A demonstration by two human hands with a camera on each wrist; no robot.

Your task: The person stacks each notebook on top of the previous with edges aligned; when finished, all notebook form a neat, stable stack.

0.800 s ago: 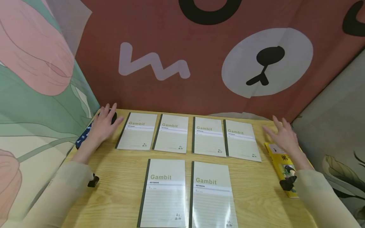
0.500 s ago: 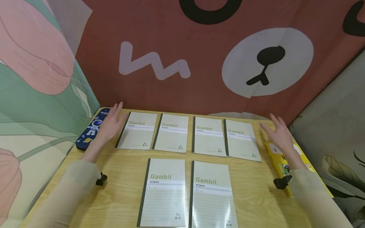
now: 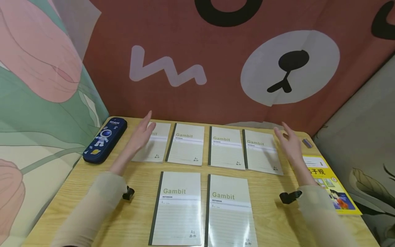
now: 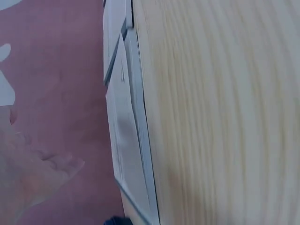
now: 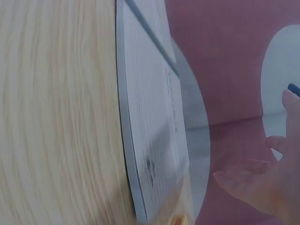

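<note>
My left hand [image 3: 139, 137] hovers over the left part of the leftmost back-row notebook [image 3: 158, 148], fingers extended and holding nothing. On the other side, my right hand [image 3: 290, 145] hangs beside the rightmost back-row notebook [image 3: 262, 154], its fingers loose and apart. The left wrist view has the left hand [image 4: 35, 173] raised off the notebooks. In the right wrist view the right hand [image 5: 262, 180] is likewise in the air, near a notebook [image 5: 152, 112]. Two more "Gambit" notebooks lie in front, a left one [image 3: 176, 212] and a right one [image 3: 230, 214].
A dark blue astronaut pencil case [image 3: 105, 140] lies at the table's back left. Partly under the right forearm is a yellow picture book [image 3: 336, 187]. A small striped block [image 3: 307, 143] sits at the back right corner. A fabric backdrop [image 3: 222, 92] rises behind the wooden table [image 3: 135, 219].
Both hands have moved inward: the left from over the pencil case to the leftmost notebook, the right from over the yellow book toward the rightmost notebook. The notebooks have stayed put.
</note>
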